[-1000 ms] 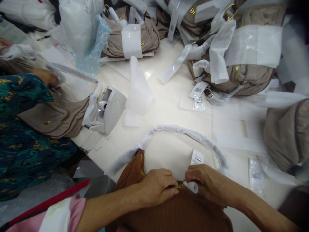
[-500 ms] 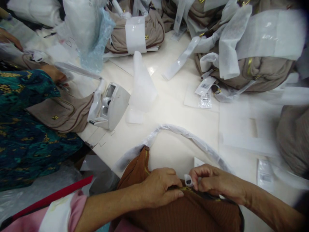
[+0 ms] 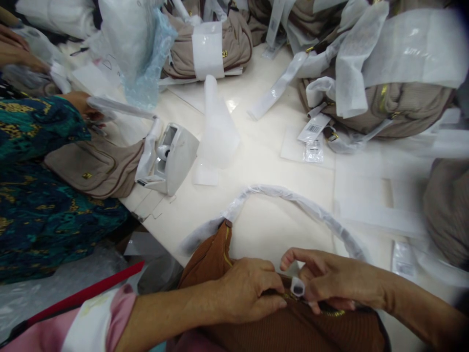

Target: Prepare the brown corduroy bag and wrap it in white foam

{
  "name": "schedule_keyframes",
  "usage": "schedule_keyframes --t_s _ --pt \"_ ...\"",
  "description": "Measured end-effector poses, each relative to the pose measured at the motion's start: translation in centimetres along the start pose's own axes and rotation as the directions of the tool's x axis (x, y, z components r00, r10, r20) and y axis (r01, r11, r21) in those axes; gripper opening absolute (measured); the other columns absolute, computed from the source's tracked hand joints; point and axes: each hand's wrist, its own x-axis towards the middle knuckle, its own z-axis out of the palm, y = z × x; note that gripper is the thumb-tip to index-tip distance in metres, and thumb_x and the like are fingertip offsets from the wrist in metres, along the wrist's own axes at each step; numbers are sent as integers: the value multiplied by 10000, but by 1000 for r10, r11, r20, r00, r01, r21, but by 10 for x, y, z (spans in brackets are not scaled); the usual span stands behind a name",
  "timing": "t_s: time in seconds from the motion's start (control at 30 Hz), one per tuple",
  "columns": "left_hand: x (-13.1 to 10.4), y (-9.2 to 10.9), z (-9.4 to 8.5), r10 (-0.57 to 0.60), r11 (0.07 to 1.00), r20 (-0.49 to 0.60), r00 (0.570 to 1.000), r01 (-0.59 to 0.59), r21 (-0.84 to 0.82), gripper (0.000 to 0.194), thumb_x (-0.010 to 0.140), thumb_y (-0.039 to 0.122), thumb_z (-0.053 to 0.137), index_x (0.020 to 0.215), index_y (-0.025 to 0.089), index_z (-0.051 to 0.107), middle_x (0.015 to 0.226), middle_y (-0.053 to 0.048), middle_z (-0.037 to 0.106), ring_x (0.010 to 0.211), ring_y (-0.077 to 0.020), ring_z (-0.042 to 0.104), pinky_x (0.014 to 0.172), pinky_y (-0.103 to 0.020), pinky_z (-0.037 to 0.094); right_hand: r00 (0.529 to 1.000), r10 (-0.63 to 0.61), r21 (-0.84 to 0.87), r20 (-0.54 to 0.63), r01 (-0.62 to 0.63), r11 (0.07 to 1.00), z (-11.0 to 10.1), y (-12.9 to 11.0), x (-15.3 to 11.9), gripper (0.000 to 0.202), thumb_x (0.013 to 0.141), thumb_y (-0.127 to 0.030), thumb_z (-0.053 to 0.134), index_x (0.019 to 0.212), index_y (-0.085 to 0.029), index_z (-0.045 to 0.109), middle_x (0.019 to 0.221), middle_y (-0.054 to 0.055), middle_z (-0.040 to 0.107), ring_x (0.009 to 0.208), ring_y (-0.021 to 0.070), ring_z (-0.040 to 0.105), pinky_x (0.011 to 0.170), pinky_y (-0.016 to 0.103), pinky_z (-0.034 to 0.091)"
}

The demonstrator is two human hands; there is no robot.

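Note:
A brown corduroy bag (image 3: 293,332) lies in front of me, a gold zipper along its top edge. My left hand (image 3: 252,288) pinches that edge beside the zipper. A white-wrapped zipper pull (image 3: 297,287) sticks up between my hands. My right hand (image 3: 330,278) is beside it with fingers apart, index finger lifted off the pull and lower fingertips at the bag's opening. The bag's strap (image 3: 278,190), wrapped in white film, arches across the table beyond my hands.
A tape dispenser (image 3: 172,159) stands left of centre. Wrapped taupe bags (image 3: 238,39) crowd the far side, and barcode tags (image 3: 313,139) lie right of centre. At the left, a co-worker's hand (image 3: 82,102) is over another taupe bag (image 3: 95,166). White sheets (image 3: 366,195) lie at the right.
My right hand has loosened from its pinch, its fingers spreading around the wrapped zipper pull. The pull and my left hand appear slightly right and lower as the view shifts.

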Motion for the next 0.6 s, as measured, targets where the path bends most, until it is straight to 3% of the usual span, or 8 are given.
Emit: schedule_keyframes --t_s 0.07,0.2,0.27,0.37,0.47,0.53,0.6 --pt "0 2 -1 -34 999 1 999 34 7 126 797 252 559 871 163 609 763 -16 577 692 -129 551 622 -208 396 999 -37 -160 -27 32 987 4 -2 -3 466 620 -180 633 1052 -217 462 643 -78 521 415 21 362 384 141 258" --pt "1 8 -4 -86 995 -18 996 87 48 86 779 233 577 805 154 596 725 -8 571 680 -132 545 590 -214 388 966 -207 -469 -153 113 876 16 -4 -6 129 717 -247 596 809 -173 543 648 -50 452 574 63 372 502 178 288" --pt "2 10 -5 -66 996 -26 998 67 60 86 772 230 585 817 158 594 737 -8 580 708 -140 551 621 -223 397 943 -293 -541 -160 165 825 19 -6 -7 108 785 -257 518 743 -159 536 665 -32 458 622 80 386 558 194 309" --pt "2 12 -3 32 998 -3 999 -32 52 86 782 231 582 837 165 588 791 -9 606 758 -144 563 708 -238 406 978 -208 -449 14 192 873 14 -10 -6 137 786 -277 534 761 -142 540 653 -36 440 599 70 366 548 188 295" --pt "1 13 -1 122 992 20 992 -122 14 81 789 228 591 794 151 569 785 -10 614 762 -131 567 750 -236 398 974 -45 -198 223 91 976 1 -7 -1 216 743 -311 605 819 -112 569 639 -42 433 561 48 354 524 173 276" --pt "0 13 -1 137 991 25 990 -137 -6 93 792 233 593 782 148 557 763 -7 610 747 -124 566 741 -231 397 963 -16 -99 270 44 994 -6 -1 3 250 700 -308 651 825 -100 593 656 -31 471 577 49 393 544 172 295" --pt "-2 12 -1 122 993 25 992 -122 0 96 796 234 586 774 150 547 749 -7 605 735 -125 562 728 -234 396 973 -11 -82 231 31 996 -8 6 5 237 671 -291 669 802 -105 600 636 -30 496 553 49 405 516 172 288"
